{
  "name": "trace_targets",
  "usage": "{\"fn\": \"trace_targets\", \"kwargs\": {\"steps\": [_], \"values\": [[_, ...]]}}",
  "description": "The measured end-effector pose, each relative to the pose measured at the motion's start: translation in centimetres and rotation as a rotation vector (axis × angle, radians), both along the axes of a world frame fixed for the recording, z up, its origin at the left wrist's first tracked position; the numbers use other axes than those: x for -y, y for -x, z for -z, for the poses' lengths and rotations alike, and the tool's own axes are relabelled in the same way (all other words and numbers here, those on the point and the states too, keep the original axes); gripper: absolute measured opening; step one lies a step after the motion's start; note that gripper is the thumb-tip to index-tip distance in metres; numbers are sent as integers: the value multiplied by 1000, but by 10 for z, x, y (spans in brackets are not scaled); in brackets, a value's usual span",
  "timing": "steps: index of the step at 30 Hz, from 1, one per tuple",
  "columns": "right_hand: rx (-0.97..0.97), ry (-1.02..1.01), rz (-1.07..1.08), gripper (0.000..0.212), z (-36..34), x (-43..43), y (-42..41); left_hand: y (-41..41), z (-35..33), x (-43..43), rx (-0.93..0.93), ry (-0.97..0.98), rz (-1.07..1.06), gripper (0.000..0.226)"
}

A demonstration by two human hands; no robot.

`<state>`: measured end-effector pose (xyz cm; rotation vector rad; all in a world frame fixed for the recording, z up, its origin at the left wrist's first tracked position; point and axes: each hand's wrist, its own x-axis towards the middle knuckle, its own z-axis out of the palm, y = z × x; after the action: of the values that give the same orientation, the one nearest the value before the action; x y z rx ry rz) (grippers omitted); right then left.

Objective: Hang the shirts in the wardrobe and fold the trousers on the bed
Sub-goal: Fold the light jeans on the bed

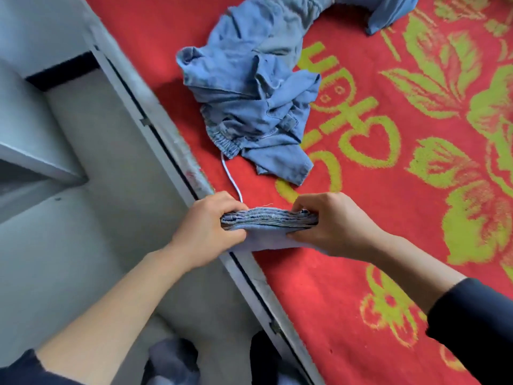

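Observation:
A folded stack of blue denim trousers (pixel 268 223) sits at the near edge of the bed, held from both ends. My left hand (pixel 206 226) grips its left end, fingers curled over the top and thumb underneath. My right hand (pixel 330 220) grips the right end the same way. Beyond them a crumpled pair of light blue denim trousers (pixel 249 93) with an elastic waistband lies on the bed, and its white drawstring (pixel 231 177) trails toward my hands.
The bed is covered by a red blanket (pixel 361 273) with yellow-green flowers and hearts. Its grey metal frame rail (pixel 172 140) runs diagonally, with grey floor (pixel 97 218) to the left. More blue cloth (pixel 388 15) lies at the top right.

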<state>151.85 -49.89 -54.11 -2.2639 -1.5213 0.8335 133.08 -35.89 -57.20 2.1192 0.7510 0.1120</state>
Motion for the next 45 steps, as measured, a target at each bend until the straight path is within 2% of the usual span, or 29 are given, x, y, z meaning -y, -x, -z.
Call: {"fn": "trace_targets", "kwargs": {"steps": [6, 9, 16, 21, 30, 34, 38, 41, 45], "values": [[-40, -55, -119, 27, 14, -120, 128, 144, 0, -91, -6, -28, -204, 34], [-43, -19, -230, 17, 23, -186, 207, 235, 11, -128, -51, 14, -317, 32], [-72, 129, -513, 15, 36, -316, 403, 442, 20, -188, -118, 67, -584, 20], [-97, 148, -591, 17, 38, -385, 513, 550, 17, -230, -184, 29, -731, 18], [-57, 115, -651, 11, 70, -512, 623, 648, 41, -339, -377, -169, -834, 24], [-4, 123, -708, 12, 110, -599, 667, 687, 77, -413, -413, -183, -860, 23], [63, 109, -745, 15, 156, -684, 715, 727, 125, -501, -483, -285, -853, 22], [69, 44, -676, 13, 191, -741, 744, 754, 165, -568, -502, -477, -830, 26], [146, -104, -647, 14, 243, -814, 770, 773, 211, -652, -530, -513, -819, 26]]}}
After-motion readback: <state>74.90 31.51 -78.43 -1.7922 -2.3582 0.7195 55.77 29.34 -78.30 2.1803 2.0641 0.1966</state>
